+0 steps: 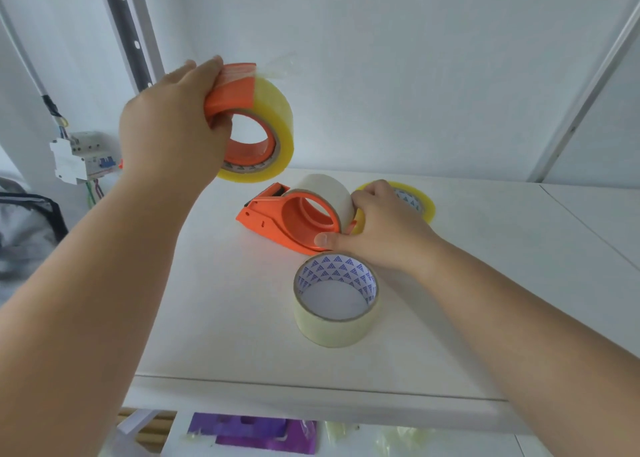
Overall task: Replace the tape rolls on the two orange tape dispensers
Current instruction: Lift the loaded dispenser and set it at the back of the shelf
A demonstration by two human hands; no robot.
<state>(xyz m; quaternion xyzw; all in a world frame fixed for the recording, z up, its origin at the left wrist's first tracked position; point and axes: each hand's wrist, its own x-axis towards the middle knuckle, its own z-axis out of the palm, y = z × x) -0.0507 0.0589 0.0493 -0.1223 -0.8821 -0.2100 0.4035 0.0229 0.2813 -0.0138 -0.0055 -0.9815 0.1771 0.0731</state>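
Note:
My left hand (173, 124) holds an orange tape dispenser (232, 93) in the air above the shelf's left part; a thick yellow tape roll (277, 117) sits on it, with a loose clear strip at its top. A second orange dispenser (273, 221) lies on the white shelf (221, 318) and carries a pale thin roll (332, 190). My right hand (377, 228) grips that dispenser's near end, thumb on its edge. A pale roll with a blue triangle-patterned core (336, 300) stands in front. A flat yellow roll (415, 200) lies behind my right hand, partly hidden.
A white wall rises behind the shelf, with a metal upright (128, 27) at the left. A circuit breaker with wires (83, 158) hangs at the left. Below the shelf's front edge lie a purple object (256, 432) and clear plastic bits.

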